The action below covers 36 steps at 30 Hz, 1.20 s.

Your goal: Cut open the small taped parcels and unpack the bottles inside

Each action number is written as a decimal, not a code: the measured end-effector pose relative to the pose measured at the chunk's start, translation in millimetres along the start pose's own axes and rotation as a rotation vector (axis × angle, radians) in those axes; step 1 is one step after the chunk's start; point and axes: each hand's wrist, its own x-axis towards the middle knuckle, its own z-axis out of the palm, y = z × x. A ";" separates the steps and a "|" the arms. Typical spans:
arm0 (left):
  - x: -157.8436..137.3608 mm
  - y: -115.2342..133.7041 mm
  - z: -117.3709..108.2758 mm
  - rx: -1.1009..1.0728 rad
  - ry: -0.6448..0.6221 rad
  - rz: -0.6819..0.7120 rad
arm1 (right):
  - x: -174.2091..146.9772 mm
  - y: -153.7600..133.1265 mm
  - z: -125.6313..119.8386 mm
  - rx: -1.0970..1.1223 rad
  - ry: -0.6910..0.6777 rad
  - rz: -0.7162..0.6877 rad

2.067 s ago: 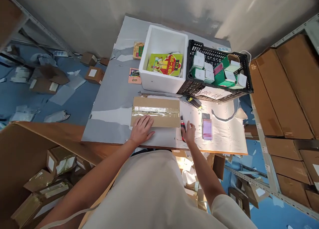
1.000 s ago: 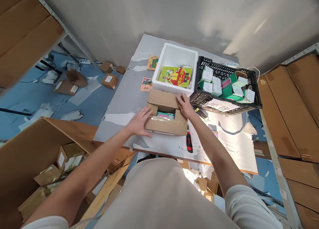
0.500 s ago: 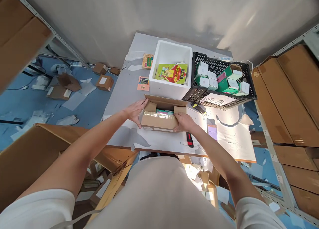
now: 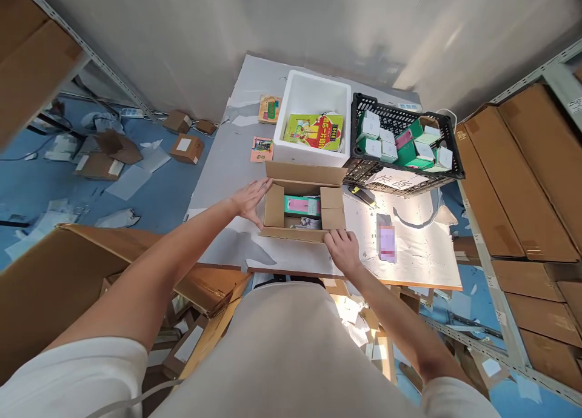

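– Fingers [image 4: 333,236] of the right hand [image 4: 345,252] look curled over the near right corner of the cardboard box [image 4: 331,209], gripping it. Left hand [image 4: 248,201] is spread wide against the left side.

– So where's the green and pink pack [image 4: 302,206] from there?

– In the box, between the hands: to the right of the left fingers, ahead and left of the right ones. Long axis runs side to side. Can't really call which hand's nearer.

– Materials?

– Box is plain brown card, flaps open. Pack's slim and straight-edged, with crumpled greyish stuff [image 4: 310,223] just nearside. Counter's [image 4: 218,182] patchy; beyond sit a smooth white tub [image 4: 309,155] and a holey black crate [image 4: 357,171].
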 end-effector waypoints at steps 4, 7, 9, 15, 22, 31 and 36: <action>0.4 -2.8 -7.3 -0.013 -0.029 0.001 | -29.0 -8.2 21.4 0.066 0.003 -0.008; -0.5 -3.7 -19.3 0.002 -0.094 0.005 | -33.9 -2.8 24.0 0.177 0.017 -0.059; -0.7 3.2 -27.4 0.032 -0.112 -0.030 | -26.5 8.2 15.2 0.271 -0.024 -0.053; 10.5 74.4 -37.9 0.225 0.092 -0.312 | 43.5 41.1 -32.2 0.218 -0.174 -0.065; 30.1 114.7 -36.3 0.178 -0.086 -0.044 | 105.5 32.4 -31.8 -0.039 -0.259 -0.346; 41.7 76.5 -28.9 0.213 0.010 -0.173 | 100.6 36.5 -28.4 -0.150 -0.281 -0.267; 60.6 76.4 -17.0 0.176 0.024 -0.294 | 103.6 32.9 -29.3 -0.137 -0.189 -0.218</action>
